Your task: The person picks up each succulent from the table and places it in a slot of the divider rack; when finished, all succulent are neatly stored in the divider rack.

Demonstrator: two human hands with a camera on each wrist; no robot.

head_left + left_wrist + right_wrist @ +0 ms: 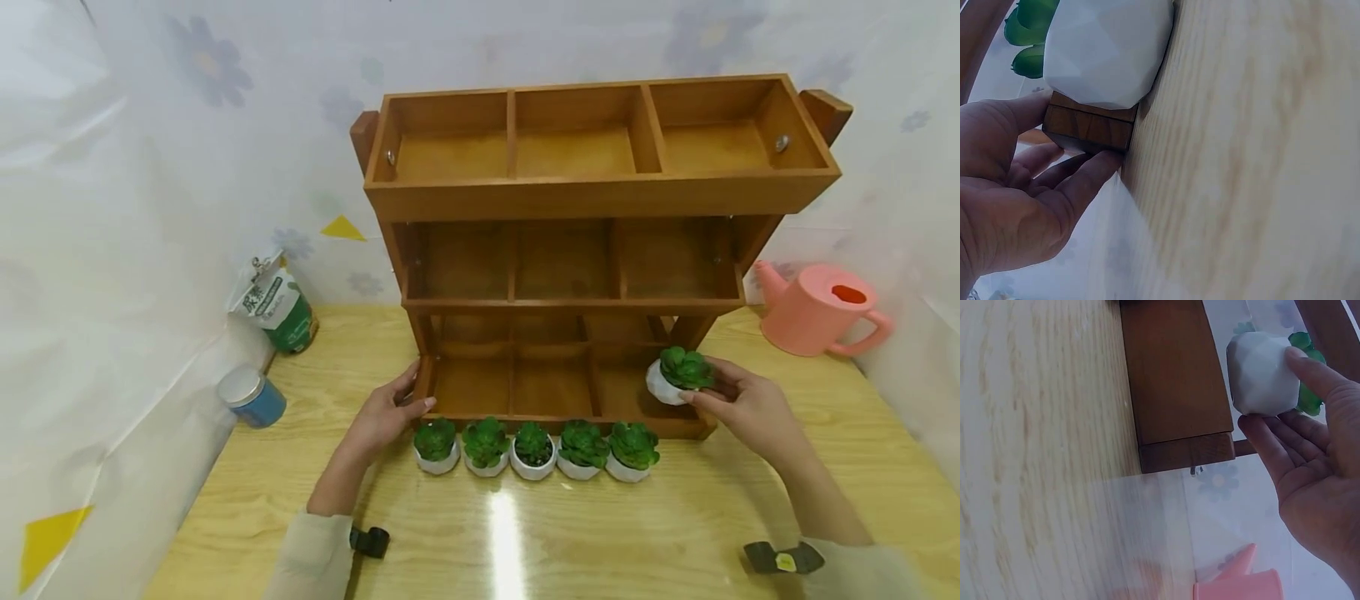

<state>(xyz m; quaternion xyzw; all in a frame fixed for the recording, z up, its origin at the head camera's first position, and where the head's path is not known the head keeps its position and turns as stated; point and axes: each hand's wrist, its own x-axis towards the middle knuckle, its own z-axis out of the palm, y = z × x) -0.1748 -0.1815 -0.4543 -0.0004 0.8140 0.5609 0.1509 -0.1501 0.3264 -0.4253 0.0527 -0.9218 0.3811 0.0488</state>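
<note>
A brown three-tier wooden shelf (600, 198) stands on the table, each tier split into compartments. At the left end of its bottom tier, my left hand (384, 418) grips the wooden corner (1088, 128) between thumb and fingers. My right hand (750, 408) pinches a white faceted pot (1261, 375) holding a green succulent (682, 367). That pot is raised over the right compartment of the bottom tier, above the front board (1175, 375). Along the shelf's front stands a row of several similar potted succulents (532, 450); one pot (1107, 53) is close beside my left fingers.
Right of the shelf sits a pink watering can (813, 310). On the left are a green and white pouch (281, 308) with a clip and a blue jar (255, 398) with a silver lid. Behind everything hangs a pale flowered sheet (247, 150).
</note>
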